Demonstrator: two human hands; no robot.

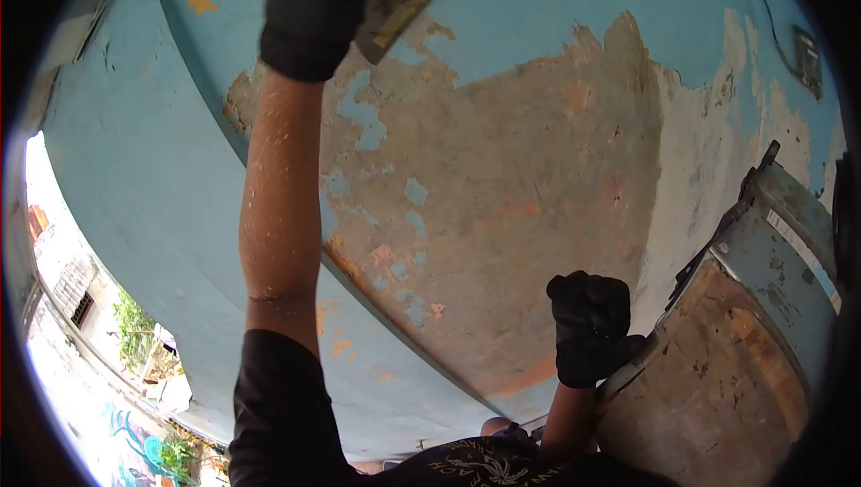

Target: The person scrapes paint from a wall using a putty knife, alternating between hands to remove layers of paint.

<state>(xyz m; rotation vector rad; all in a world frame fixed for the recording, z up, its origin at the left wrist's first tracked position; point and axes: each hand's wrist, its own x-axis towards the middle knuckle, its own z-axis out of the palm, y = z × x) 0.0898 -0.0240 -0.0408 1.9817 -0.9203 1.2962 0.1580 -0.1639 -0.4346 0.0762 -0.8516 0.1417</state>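
My left hand [318,12], in a black glove, is raised at the top left of centre. Its fingers are closed on a scraper whose wide, flat blade [396,16] sticks out to the right, over the wall; the handle is hidden. The wall [502,182] has blue paint around a large bare, grey-brown patch, with small blue flecks left in it. Lower right, my right hand [589,326], also gloved in black, is curled into a fist with its thumb out beside the edge of a worn panel [700,370]. Nothing shows in that fist.
A raised blue ridge [395,318] runs diagonally down the wall. A box with a cable [807,61] is fixed at the upper right. Worn metal framing [794,245] stands at the right. Daylight, plants [134,330] and a building show through an opening at the left.
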